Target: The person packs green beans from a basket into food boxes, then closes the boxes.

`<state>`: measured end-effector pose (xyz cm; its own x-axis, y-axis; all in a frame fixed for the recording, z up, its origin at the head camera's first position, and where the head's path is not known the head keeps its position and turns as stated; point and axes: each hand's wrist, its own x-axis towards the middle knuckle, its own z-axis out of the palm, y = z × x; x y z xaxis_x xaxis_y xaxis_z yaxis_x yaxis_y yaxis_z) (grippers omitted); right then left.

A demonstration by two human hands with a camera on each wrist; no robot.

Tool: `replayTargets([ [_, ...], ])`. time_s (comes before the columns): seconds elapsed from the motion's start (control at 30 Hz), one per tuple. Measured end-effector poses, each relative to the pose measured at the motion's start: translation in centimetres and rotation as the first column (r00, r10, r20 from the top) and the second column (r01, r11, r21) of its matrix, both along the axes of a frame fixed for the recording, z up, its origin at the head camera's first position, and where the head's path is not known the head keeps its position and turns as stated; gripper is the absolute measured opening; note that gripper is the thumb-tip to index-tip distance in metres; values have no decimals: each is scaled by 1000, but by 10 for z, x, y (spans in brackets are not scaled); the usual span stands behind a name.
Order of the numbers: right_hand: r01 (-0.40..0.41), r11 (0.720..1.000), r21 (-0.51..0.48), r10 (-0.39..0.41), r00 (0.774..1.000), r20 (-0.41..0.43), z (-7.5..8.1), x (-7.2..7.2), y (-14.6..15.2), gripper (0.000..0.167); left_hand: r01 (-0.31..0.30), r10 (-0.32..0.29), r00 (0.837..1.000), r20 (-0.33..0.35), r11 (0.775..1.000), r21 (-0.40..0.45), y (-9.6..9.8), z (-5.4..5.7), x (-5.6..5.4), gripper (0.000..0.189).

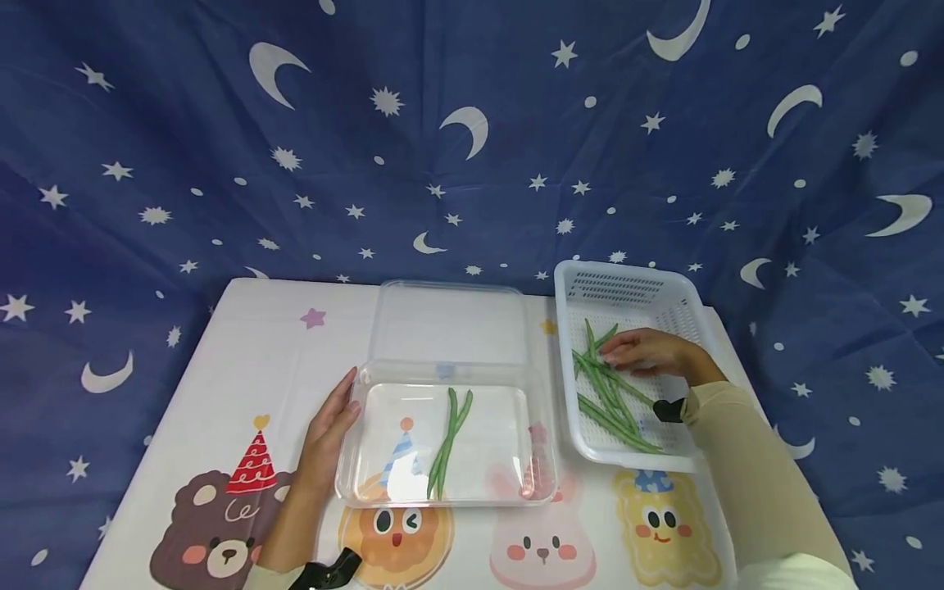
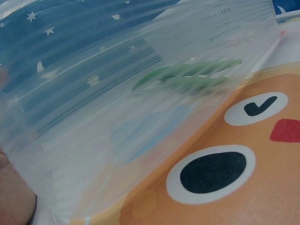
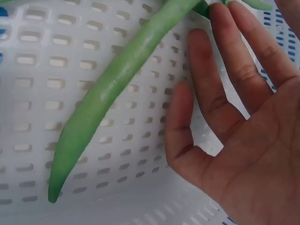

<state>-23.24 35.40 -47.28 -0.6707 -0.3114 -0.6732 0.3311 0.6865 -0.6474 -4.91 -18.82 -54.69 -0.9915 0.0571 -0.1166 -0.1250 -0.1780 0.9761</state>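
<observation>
A clear plastic container [image 1: 446,373] lies on the table with a couple of green beans [image 1: 447,451] inside. My left hand [image 1: 332,422] grips its left side, thumb over the rim and fingers along the outer wall. To the right stands a white perforated basket [image 1: 627,274] holding several green beans [image 1: 608,393] in a loose pile. Over that pile is my right hand [image 1: 645,351], its fingers loosely extended, fingertips [image 3: 220,16] right at the beans. One long bean [image 3: 105,89] runs past the palm in the right wrist view, outside the fingers.
Behind the container lies a clear lid [image 1: 450,319], flat on the table. A white cloth with cartoon prints [image 1: 258,344] covers the table. A blue curtain [image 1: 472,205] with moons and stars hangs behind and at both sides.
</observation>
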Motion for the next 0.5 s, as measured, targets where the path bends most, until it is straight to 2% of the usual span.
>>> replayTargets([
  [0.17,-54,999,7,54,999,-7,-6,-3,-2,51,1,-1,1000,-9,1000,18,1,1,-1,57],
  [0.5,-80,995,57,80,997,6,-13,-7,-3,35,2,-2,1000,9,1000,19,0,0,0,57],
])
